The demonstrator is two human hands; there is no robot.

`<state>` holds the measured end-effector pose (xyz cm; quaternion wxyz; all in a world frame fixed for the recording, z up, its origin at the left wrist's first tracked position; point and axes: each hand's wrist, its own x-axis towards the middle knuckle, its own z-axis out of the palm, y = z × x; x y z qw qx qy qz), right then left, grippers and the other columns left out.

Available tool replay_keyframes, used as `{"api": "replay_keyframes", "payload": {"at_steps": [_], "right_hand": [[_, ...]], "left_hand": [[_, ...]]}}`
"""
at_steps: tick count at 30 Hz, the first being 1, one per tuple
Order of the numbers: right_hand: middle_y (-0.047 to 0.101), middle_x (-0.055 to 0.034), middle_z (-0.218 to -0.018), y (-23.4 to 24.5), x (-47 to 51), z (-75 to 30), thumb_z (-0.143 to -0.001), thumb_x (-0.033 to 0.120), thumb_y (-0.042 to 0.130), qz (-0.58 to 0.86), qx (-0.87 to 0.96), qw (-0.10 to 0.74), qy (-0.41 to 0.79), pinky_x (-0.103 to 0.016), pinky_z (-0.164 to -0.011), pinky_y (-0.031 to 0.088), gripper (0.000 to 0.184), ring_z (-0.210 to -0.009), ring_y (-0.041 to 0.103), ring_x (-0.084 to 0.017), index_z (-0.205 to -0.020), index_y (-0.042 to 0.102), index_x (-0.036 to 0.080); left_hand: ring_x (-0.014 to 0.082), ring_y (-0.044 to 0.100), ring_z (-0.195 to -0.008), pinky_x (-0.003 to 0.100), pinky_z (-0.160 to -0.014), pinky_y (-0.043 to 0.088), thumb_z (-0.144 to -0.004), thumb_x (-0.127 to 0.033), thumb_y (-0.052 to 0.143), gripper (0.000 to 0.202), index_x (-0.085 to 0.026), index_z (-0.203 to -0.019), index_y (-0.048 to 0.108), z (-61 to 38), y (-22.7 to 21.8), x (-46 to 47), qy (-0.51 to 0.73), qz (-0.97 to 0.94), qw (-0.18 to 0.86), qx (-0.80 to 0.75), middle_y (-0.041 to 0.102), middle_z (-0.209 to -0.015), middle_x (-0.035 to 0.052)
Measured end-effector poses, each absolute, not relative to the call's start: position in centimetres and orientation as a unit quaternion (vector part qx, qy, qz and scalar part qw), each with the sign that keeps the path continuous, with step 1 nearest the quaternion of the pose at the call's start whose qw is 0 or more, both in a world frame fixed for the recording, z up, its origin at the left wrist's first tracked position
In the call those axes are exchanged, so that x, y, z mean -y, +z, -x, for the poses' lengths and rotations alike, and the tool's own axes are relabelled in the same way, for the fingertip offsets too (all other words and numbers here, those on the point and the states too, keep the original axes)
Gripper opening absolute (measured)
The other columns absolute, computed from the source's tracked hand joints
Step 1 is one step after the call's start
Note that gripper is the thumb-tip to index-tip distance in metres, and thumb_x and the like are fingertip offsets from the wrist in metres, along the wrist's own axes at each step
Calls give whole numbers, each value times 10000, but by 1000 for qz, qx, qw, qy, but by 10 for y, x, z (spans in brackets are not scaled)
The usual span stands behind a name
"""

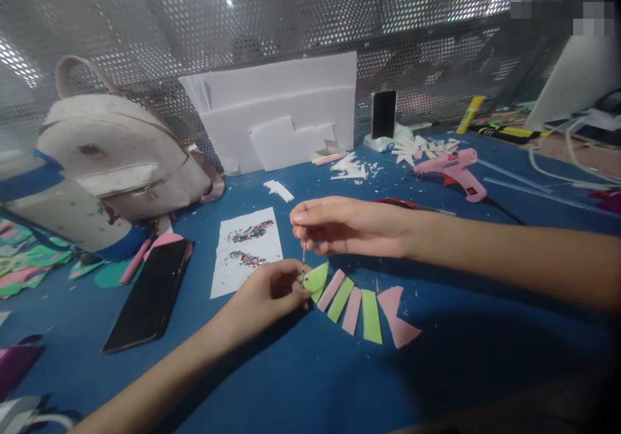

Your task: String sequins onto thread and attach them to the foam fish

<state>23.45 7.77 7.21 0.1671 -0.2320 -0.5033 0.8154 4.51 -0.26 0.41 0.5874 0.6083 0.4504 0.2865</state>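
A fish shape lies on the blue table, laid out from separate felt-like pieces: a light green head (317, 281) with a dark eye spot, pink and green strips (347, 298), and a pink tail (396, 314). Between my hands runs a thin, speckled, beaded string (304, 259). My right hand (334, 226) pinches its upper end above the head. At its lower end, my left hand (279, 285) has thumb and fingers closed, right beside the green head's tip; whether they also grip the head is hidden. Behind my left hand, multicoloured beads or glitter lie on white paper (228, 272).
A pink glue gun (460, 172) lies at the right, near clear glue sticks (519, 185). White scraps (349, 167) and a propped phone (383, 114) are at the back. Leftward are a black phone (148, 295), a backpack (121, 143) and a bottle (72, 201).
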Motion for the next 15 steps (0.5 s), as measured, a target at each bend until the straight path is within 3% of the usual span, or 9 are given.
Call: {"api": "replay_keyframes", "payload": {"at_steps": [15], "right_hand": [[601, 20, -772, 78, -76, -248, -887, 194, 645, 246, 462, 189, 831, -138, -588, 479, 75, -629, 572, -42, -841, 639, 134]], "left_hand": [[124, 586, -655, 274, -684, 445, -824, -287, 679, 234, -142, -1000, 625, -45, 2, 0, 276, -593, 590, -473, 604, -680, -14]]}}
